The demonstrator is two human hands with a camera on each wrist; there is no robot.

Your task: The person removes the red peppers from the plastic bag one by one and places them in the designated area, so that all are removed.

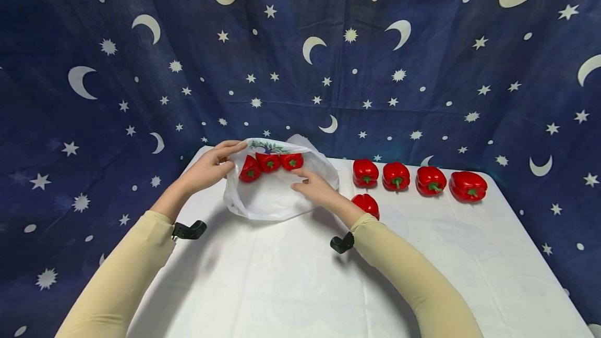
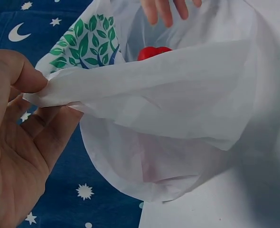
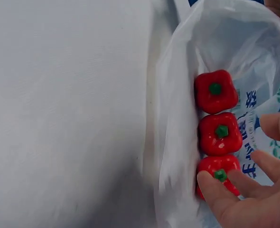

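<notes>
A white plastic bag (image 1: pixel 267 200) with a green tree print lies with its mouth spread wide. My left hand (image 1: pixel 209 167) pinches the bag's rim at its left side, thumb against fingers in the left wrist view. Inside sit three red bell peppers in a row: a left pepper (image 1: pixel 250 169), a middle pepper (image 1: pixel 268 162) and a right pepper (image 1: pixel 292 161). Over the bag's right side is my right hand (image 1: pixel 313 186), fingers spread and loosely bent. In the right wrist view its fingertips overlap the nearest pepper (image 3: pixel 219 164); whether they touch it I cannot tell.
Several more red bell peppers stand right of the bag in a back row, from the leftmost one (image 1: pixel 365 172) to the rightmost one (image 1: pixel 467 186). A single pepper (image 1: pixel 366 205) sits in front, partly behind my right forearm. A blue star-patterned curtain (image 1: pixel 300 93) backs the white table (image 1: pixel 291 286).
</notes>
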